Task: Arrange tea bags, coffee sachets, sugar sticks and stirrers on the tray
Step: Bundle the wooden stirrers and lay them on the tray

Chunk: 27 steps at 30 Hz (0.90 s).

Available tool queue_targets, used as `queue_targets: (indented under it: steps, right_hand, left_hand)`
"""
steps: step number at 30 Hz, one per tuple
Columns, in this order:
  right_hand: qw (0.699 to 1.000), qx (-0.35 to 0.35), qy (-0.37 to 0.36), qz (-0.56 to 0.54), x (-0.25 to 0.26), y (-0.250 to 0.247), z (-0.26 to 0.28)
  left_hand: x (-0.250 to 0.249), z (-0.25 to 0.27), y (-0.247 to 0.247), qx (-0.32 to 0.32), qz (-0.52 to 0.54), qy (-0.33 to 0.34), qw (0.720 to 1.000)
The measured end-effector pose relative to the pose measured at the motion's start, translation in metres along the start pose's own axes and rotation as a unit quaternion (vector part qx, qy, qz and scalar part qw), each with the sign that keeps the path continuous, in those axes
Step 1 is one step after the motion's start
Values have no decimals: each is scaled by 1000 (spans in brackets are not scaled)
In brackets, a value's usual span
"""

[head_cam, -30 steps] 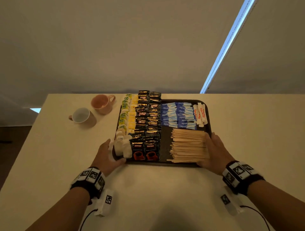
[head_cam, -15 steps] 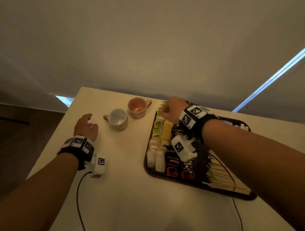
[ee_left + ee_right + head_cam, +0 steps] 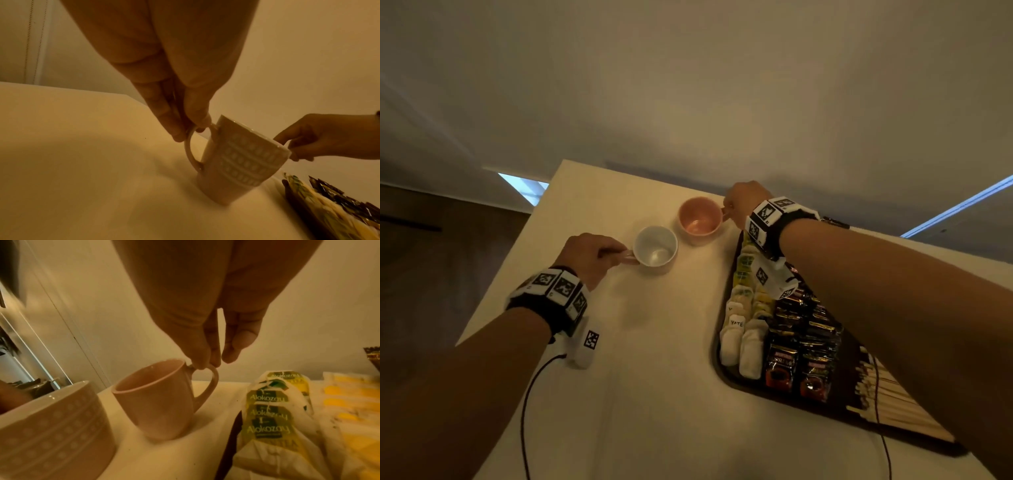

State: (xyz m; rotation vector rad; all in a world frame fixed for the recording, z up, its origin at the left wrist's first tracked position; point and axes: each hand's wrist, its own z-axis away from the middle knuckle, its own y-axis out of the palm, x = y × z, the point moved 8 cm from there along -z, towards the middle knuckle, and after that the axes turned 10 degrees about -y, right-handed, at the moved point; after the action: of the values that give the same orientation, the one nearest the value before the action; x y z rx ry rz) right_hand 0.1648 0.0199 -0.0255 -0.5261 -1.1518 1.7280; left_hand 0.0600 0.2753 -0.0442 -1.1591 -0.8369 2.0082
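Cream-coloured bench (image 3: 654,394) carried a dark tray (image 3: 726,375) on its right side and two mugs to the tray's left, w/ a pale wall close behind. Tray already held everything the task names: tea bags (image 3: 743,270) along its left edge, coffee sachets (image 3: 804,346) in the next columns, wooden stirrers (image 3: 893,407) at the near right. Sugar sticks weren't visible; the right forearm crossed over that part of the tray.

Left hand (image 3: 589,255) pinched the handle of the white mug (image 3: 655,246), thumb and fingers closed on the top of the loop. In the left wrist view that mug leaned toward the tray, though the wide lens may have exaggerated this; couldn't tell if its base was flat on the bench. Right hand (image 3: 743,204) reached across the tray's far left corner, thumb and forefinger pinched on the handle of the pink mug (image 3: 698,216); remaining fingers hung loose. Pink mug stood upright just beside the tea bags.

Judgement: sorting looked finished, and both hands held mugs by the handles probably to shift them, as handles gave a clean grip w/o touching rims.

Room to move: the two mugs sat nearly touching, so sliding either sideways risked a knock. Bench edge ran near the left hand; open bench lay nearer the person, between mugs and body. Right wrist hovered low over the tea bags, which could be brushed out of line.
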Motion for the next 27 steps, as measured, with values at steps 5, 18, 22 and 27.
queue_targets:
  steps: [5,18,22,27]
  right_hand:
    - [999,-17,33,-28,-5,11,3]
    - [978,-91,93,-163,-4,31,21]
    - [978,-98,99,-158,-11,39,25]
    - [973,-103,107,-177,-16,45,27]
  left_hand:
    - [-3,17,11,-7,27,-27,999]
    - [-41,50,80,-18,173,-99,980]
    - [-39,51,78,-26,191,-113,975]
    - [-45,56,81,-16,225,-108,968]
